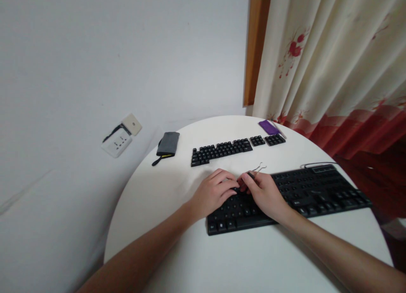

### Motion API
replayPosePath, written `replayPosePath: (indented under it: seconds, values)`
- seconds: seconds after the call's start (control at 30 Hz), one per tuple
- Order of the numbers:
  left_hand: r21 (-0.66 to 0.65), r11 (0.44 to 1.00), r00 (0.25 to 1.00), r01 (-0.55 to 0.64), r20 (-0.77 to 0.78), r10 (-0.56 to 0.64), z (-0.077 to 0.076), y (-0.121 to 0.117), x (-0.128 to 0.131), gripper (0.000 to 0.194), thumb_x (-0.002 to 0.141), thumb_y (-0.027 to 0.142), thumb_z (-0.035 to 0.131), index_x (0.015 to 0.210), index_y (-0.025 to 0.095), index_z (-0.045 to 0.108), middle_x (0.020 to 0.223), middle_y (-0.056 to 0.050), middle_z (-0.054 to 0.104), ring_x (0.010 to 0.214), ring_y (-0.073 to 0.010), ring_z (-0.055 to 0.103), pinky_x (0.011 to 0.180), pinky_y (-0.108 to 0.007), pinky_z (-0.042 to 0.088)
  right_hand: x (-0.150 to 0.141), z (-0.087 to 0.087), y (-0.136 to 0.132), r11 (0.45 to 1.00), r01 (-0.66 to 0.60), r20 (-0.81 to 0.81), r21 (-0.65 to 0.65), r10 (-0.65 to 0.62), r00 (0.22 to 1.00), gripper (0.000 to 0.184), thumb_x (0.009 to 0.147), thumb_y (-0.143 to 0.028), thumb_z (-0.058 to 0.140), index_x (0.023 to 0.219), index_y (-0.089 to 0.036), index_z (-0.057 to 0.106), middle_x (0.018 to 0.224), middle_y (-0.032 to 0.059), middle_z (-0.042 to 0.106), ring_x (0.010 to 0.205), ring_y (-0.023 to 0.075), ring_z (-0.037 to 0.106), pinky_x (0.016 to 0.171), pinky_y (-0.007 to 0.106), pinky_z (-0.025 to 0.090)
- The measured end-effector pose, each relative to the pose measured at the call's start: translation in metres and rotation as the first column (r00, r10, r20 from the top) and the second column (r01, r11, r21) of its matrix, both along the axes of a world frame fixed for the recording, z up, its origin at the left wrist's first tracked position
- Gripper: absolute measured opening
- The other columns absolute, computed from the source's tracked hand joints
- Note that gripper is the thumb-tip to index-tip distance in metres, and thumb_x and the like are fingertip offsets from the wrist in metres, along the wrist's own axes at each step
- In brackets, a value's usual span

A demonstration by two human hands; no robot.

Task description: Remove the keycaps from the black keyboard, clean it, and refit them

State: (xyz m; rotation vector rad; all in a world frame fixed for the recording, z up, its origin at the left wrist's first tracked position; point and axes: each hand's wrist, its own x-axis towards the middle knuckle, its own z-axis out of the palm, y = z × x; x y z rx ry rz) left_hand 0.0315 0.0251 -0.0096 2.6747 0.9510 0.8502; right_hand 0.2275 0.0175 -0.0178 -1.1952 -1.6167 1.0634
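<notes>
We are looking at a full-length black keyboard (pixel 320 195) lying slightly aslant on the white table (pixel 190 259), under and beside both hands. Its left part is showing small bare stems, while a few keycaps are sitting along its lower left edge. Beyond it, loose black keycaps (pixel 222 150) are standing in close rows: one long block and two smaller ones to its right. The right hand (pixel 268 195) is gripping a wire tool (pixel 259 168), its bent ends pointing away. The left hand (pixel 215 191) is curling over the keyboard, fingers close together; we cannot tell whether it is holding a keycap. Pale marks are showing on the keys, and one at the lower left is bearing a window-like logo; the other lettering is staying too small for us to read.
</notes>
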Motion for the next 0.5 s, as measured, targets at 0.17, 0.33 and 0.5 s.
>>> replayPosePath:
  seconds: [0.17,0.33,0.5]
  values:
    - [0.004,1.000,1.000,0.005,-0.004,-0.005,-0.0015,0.0007,-0.0005,0.011,0.094,0.023,0.059,0.099,0.020,0.068,0.104,-0.005,0.065,0.100,-0.0196,0.057,0.091,-0.035,0.047,0.0000,0.0020,0.0001,1.000,-0.002,0.019,0.019,0.002,1.000,0.038,0.097,-0.041,0.048,0.072,-0.018,0.063,0.069,0.0015,0.066,0.067,0.0157,0.060,0.068,0.026,0.045]
    - [0.001,1.000,1.000,-0.001,-0.002,0.001,-0.0030,0.0008,-0.0010,0.011,0.095,0.023,0.058,0.100,0.022,0.068,0.104,-0.005,0.065,0.101,-0.0203,0.058,0.092,-0.036,0.048,0.0001,0.0012,0.0008,1.000,0.002,0.019,0.028,-0.002,1.000,0.036,0.097,-0.041,0.048,0.073,-0.018,0.064,0.068,0.0011,0.066,0.066,0.0156,0.060,0.067,0.026,0.044]
    - [0.003,1.000,1.000,-0.002,0.000,0.002,-0.0036,0.0007,-0.0012,0.011,0.094,0.023,0.059,0.100,0.022,0.068,0.104,-0.005,0.065,0.100,-0.0197,0.058,0.092,-0.035,0.048,0.0002,0.0020,0.0004,1.000,0.001,0.006,0.022,-0.001,1.000,0.036,0.097,-0.040,0.049,0.073,-0.018,0.065,0.068,0.0011,0.066,0.066,0.0157,0.060,0.067,0.026,0.045]
